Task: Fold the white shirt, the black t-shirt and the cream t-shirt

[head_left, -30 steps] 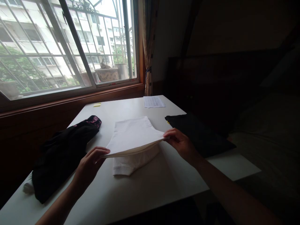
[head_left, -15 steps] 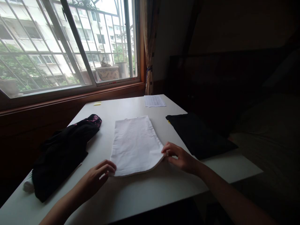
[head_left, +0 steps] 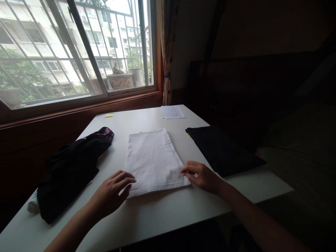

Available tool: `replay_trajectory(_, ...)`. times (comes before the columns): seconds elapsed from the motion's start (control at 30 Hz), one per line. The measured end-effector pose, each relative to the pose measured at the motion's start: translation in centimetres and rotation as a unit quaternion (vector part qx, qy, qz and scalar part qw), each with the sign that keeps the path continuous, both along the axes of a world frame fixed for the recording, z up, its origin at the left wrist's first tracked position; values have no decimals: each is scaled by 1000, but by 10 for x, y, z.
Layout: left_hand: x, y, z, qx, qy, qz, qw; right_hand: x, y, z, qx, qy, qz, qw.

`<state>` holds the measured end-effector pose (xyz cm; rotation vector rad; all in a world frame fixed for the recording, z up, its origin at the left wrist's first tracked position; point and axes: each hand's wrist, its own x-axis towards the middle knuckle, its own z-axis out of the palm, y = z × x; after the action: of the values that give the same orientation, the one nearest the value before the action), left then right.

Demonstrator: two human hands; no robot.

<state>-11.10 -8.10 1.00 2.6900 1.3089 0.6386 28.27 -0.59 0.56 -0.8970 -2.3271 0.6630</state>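
A folded white cloth garment [head_left: 154,162] lies flat in the middle of the table, its front edge towards me. My left hand [head_left: 115,187] hovers over its near left corner, fingers and thumb apart, holding nothing. At the right edge, near the front corner, is my right hand [head_left: 201,176]. Its fingers are loosely bent with the tips at the cloth, and the corner lies flat beneath; I see no firm grip. Whether those fingertips touch the fabric is hard to make out.
The white table [head_left: 168,224] bears a crumpled black garment [head_left: 70,171] on the left and a folded black cloth [head_left: 223,150] on the right. Printed papers [head_left: 173,112] and a yellow slip [head_left: 109,115] lie at the far end, below a barred window [head_left: 118,45] and curtain [head_left: 167,52].
The white garment's near right corner, formerly raised in my right hand, now lies down on the table. My left hand has let go of the left corner and moved up and right.
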Motion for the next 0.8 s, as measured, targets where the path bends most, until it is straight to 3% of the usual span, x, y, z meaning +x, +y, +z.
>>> replay_trajectory(0.17, 44, 42, -19, 3, 62, 42, 997, -49, 20, -7, 110, -40, 2, 993)
replay_trajectory(0.33, 63, 75, -48, -31, 124, 125, 984, -78, 38, -36, 140, -183, -17, 973)
replay_trajectory(0.43, 56, 80, -57, -18, 120, 154, 981, -74, 43, -48, 130, -212, -27, 968)
replay_trajectory(0.63, 28, 84, -62, -64, 121, 214, 967, -59, 47, -48, 75, -216, -53, 972)
replay_trajectory(0.8, 5, 90, -69, -76, 101, 256, 958, -46, 60, -59, 43, -198, -116, 972)
